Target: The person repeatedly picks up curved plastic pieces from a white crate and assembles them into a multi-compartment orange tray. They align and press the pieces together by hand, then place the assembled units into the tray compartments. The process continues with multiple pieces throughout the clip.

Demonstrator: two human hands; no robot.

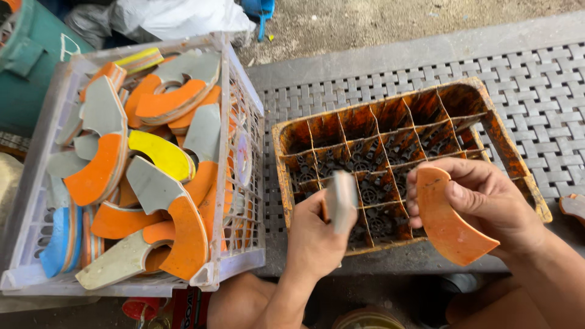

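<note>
My left hand (pixel 314 234) grips a small grey block (pixel 341 201), blurred, just above the near edge of a divided orange crate (pixel 283 137). In my right hand (pixel 487 204) sits a curved orange foam piece (pixel 448 219), pinched between thumb and fingers. The two hands are close together over the crate's near side, the block a short way left of the foam piece. The crate's compartments look empty.
A white plastic basket (pixel 244 103) at left is heaped with several curved orange, grey, yellow and blue foam offcuts (pixel 161 189). A woven grey mat (pixel 536 91) lies under the crate. A green bin (pixel 30 61) stands far left; another orange piece (pixel 574 207) pokes in at right.
</note>
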